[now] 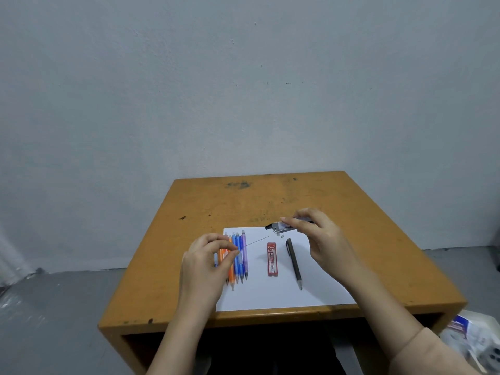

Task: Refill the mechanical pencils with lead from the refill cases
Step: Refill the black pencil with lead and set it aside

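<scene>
We see a worn orange counter point(351, 239) against a pale wall, with a white sheet of paper point(270, 296) lying on it. Along the left part of the sheet, a row of mechanical pencils point(239, 262) lies side by side, tips toward us: orange ones on the left, then blue, then a lilac one on the right.

Our left hand point(208, 255) hovers over the orange pencils, its thumb and forefinger pinched narrowly on the end of a single thin lead point(255, 242), which slants up and to the right over the paper.

Our right hand point(322, 239) is raised above the far right part of the sheet, its fingers closed around a clear refill case with a black end point(278, 226), which points left toward the lead's free end without touching it.

Just below that case, two tiny pale pieces point(281, 235) lie on the paper; we cannot tell what they are. A red refill case point(272, 259) marked 2B lies flat near the middle of the sheet, and just to its right lies a dark grey mechanical pencil point(294, 262), tip toward us, apart from the row.
</scene>
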{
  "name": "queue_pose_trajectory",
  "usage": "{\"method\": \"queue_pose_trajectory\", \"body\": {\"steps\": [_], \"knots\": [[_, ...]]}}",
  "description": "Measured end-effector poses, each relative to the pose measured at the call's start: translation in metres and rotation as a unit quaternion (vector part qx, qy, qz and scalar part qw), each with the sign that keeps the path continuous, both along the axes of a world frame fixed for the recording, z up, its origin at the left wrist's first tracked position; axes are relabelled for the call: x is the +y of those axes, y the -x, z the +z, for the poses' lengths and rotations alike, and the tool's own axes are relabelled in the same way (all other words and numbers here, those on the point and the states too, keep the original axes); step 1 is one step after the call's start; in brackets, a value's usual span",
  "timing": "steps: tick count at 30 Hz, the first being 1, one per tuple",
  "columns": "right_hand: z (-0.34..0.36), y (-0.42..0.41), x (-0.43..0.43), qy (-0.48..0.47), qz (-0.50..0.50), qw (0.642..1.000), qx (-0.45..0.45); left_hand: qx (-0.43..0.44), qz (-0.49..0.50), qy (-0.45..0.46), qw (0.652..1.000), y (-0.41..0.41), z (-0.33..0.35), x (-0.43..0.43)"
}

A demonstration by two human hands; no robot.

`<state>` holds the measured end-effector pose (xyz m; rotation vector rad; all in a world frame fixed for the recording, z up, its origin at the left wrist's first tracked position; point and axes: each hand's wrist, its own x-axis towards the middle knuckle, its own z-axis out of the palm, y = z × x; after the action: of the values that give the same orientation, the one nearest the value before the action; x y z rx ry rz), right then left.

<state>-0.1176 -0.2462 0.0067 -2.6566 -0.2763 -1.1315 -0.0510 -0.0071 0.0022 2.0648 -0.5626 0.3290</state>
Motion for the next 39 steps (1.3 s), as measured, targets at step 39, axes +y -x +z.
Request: {"method": "queue_pose_trajectory", "body": {"steps": [39], "knots": [[-0.006, 0.003, 0.035, -0.279, 0.027, 0.955, 0.095, 0.085, 0.058, 0.011, 0.995, -0.015, -0.062, 0.002]]}}
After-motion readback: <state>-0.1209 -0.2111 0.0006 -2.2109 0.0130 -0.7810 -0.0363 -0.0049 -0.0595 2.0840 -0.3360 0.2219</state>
